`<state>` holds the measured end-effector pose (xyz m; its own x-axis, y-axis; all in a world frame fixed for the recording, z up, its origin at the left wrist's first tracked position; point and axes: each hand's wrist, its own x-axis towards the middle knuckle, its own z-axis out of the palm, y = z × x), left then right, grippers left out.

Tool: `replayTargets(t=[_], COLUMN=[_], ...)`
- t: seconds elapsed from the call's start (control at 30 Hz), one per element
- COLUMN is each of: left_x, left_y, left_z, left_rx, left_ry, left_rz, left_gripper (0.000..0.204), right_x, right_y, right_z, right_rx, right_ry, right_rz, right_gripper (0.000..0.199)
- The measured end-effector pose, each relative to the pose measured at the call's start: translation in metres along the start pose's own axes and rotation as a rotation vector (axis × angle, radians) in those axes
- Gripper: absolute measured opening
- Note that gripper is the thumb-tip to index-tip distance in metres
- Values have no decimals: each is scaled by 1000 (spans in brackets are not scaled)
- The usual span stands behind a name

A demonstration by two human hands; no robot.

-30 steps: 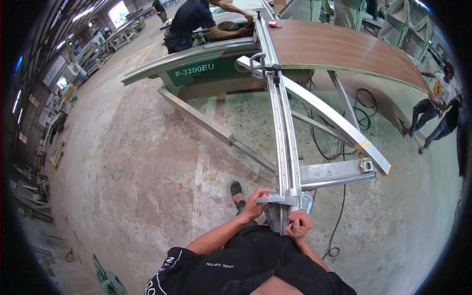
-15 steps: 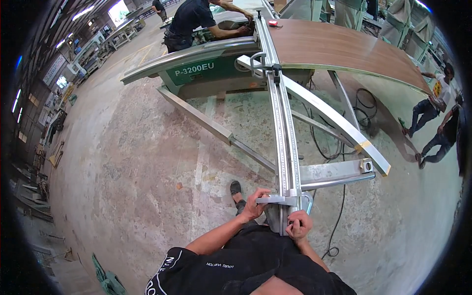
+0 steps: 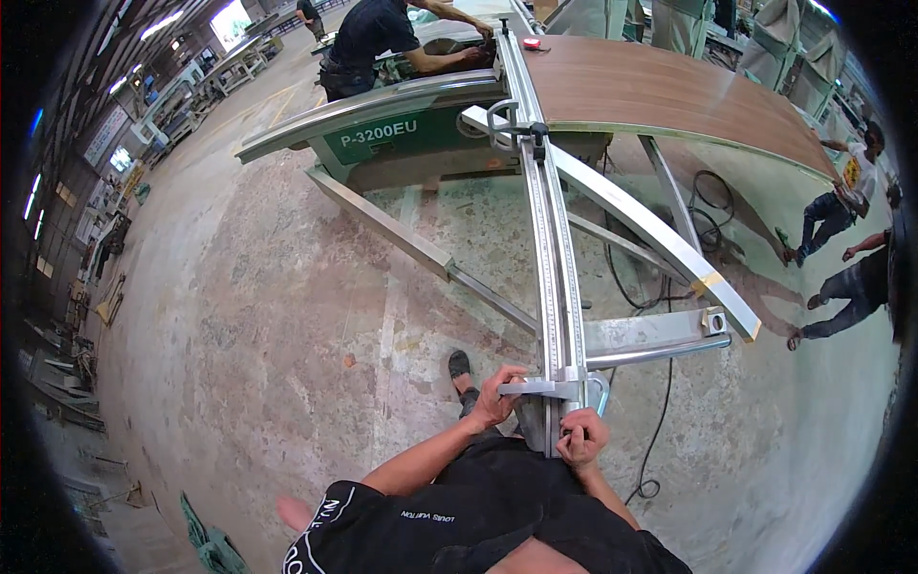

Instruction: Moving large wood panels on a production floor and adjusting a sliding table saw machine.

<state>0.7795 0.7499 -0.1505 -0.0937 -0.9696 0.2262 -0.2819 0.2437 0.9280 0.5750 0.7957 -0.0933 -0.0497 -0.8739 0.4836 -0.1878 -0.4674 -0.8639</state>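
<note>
A long silver crosscut fence (image 3: 559,258) with scale markings runs from the saw toward my body. Near its close end sits a grey metal fence stop (image 3: 543,388). My left hand (image 3: 492,400) is closed around the stop's flat arm, which sticks out to the left of the fence. On the right side of the fence's near end, my right hand (image 3: 581,440) is curled, fingers bent in against the metal. What its fingers grip is hidden. A light-blue looped handle (image 3: 598,392) shows just above that hand.
A green sliding table saw (image 3: 382,143) stands ahead, with a co-worker (image 3: 373,48) bent over it. A brown wood panel (image 3: 660,86) lies at the right. Metal support arms (image 3: 660,335) and black cables (image 3: 660,421) cross the floor. Other people (image 3: 851,287) are at the far right.
Both my hands hold the same place. At the far right, a person has shifted, with legs farther apart. A blurred pinkish shape has appeared at the lower left beside my sleeve.
</note>
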Motion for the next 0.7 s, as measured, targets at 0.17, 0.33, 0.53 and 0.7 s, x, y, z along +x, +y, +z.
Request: replayTargets(t=[0.17,0.33,0.53,0.7], left_x=[2,2,3,2], left_y=[7,12,11,10], left_z=[-1,-2,-3,0], left_rx=[-3,36,-23,22], left_ry=[12,9,-4,32], left_rz=[15,-18,21,24], left_gripper=[28,28,26,26], right_x=[-1,4,2,1], right_y=[2,-3,-1,0], right_z=[0,3,0,0], right_rx=[-12,-18,-40,-31], right_ry=[-4,15,0,6], right_rz=[1,-38,-25,-16], right_gripper=[24,25,15,15])
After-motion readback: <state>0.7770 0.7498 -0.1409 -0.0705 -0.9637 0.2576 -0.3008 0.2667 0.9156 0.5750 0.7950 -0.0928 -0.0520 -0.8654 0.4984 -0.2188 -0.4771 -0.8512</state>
